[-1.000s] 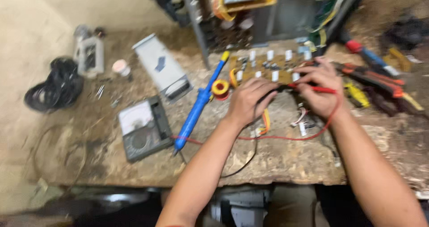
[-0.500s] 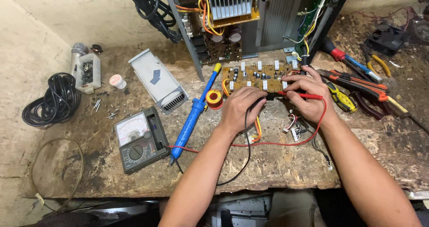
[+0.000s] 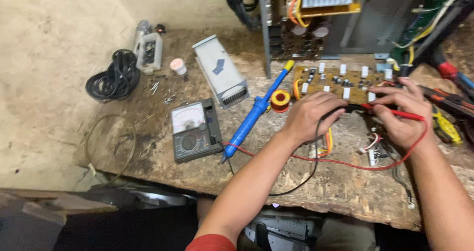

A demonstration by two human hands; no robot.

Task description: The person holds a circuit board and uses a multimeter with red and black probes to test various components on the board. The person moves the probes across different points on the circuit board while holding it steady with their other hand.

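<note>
Left hand (image 3: 313, 115): pinching the black probe (image 3: 340, 109) over the circuit board (image 3: 340, 83), bench's far edge.
Right hand (image 3: 402, 117): gripping the red probe (image 3: 402, 114) there too.

Two bare forearms, left hand (image 3: 312, 116) and right hand (image 3: 402, 117) ungloved, red sleeve (image 3: 211, 242) at left upper arm.

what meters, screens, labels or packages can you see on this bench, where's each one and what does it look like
Analog multimeter: front left, flat on the bench; dark case, pale dial face, round selector knob.
Grey-white box: behind the meter, lying at a slant; blue mark on top, vented end.
Small white pot: left of the box; round, reddish top.
Clear plastic container: far left rear; dark contents, unclear.
</note>
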